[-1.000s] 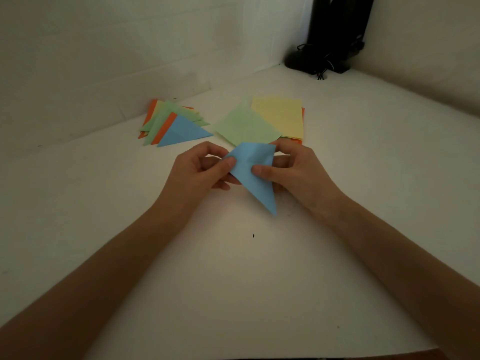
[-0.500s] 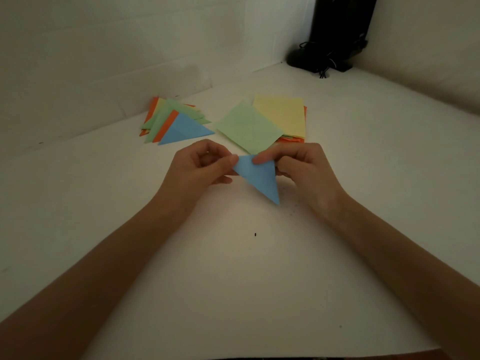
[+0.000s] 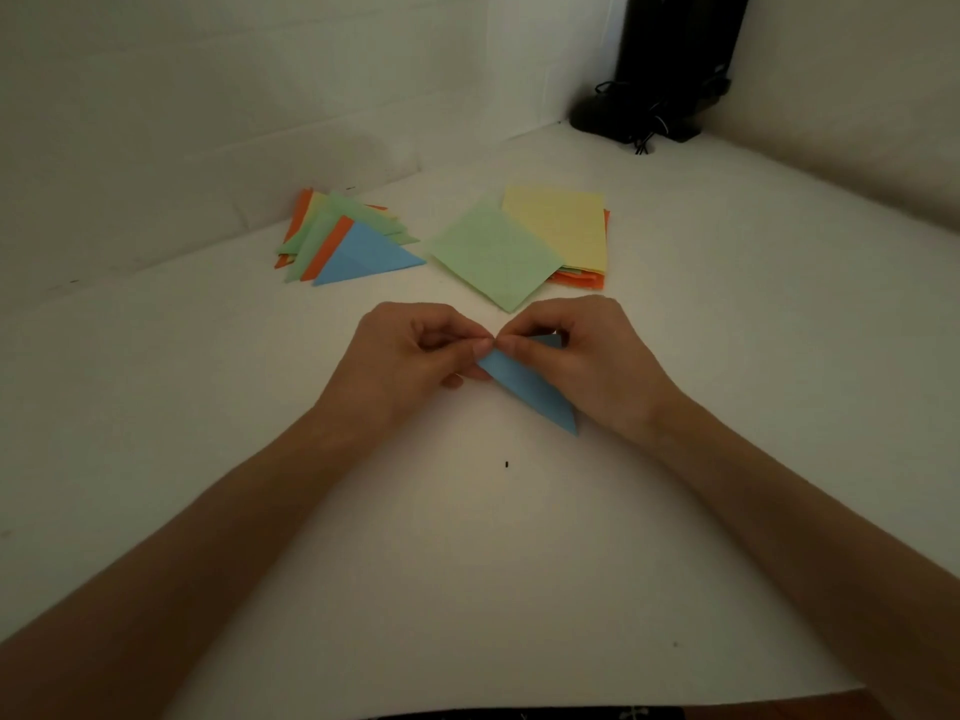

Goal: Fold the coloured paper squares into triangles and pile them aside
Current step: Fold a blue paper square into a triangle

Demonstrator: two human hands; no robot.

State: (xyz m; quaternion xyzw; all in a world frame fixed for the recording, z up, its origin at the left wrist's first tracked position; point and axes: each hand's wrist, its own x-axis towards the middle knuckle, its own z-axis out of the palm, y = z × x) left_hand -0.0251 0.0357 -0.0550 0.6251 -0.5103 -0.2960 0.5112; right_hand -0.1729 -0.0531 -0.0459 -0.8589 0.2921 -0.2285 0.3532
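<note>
Pile of folded paper triangles (image 3: 332, 236) lies at the far left of the white table surface (image 3: 467, 563), close to the back wall. Orange, green and pale yellow pieces overlap in it, with a blue top triangle (image 3: 369, 257) whose sharp corner points right.

Left hand (image 3: 405, 356) is positioned nearer the camera, at the centre of the table. Its fingers are curled, and thumb and forefinger pinch the upper corner of a light-blue folded paper triangle (image 3: 530, 389). This piece slants from the pinch point down and to the right, its long tip ending beside the right wrist. Contact between tip and table cannot be determined.

Loose green paper square (image 3: 493, 252) lies flat just beyond the fingertips, between the pile and the stack. Its right side overlaps the stack.

Right hand (image 3: 582, 356) mirrors the left. Its fingers are curled and its thumb and forefinger pinch the same upper corner, so the fingertips of both hands meet.

Stack of unfolded paper squares (image 3: 558, 226) lies right of centre, with a yellow sheet on top and orange edges showing at the bottom.

Black stand with cables (image 3: 670, 70) occupies the far right corner.
</note>
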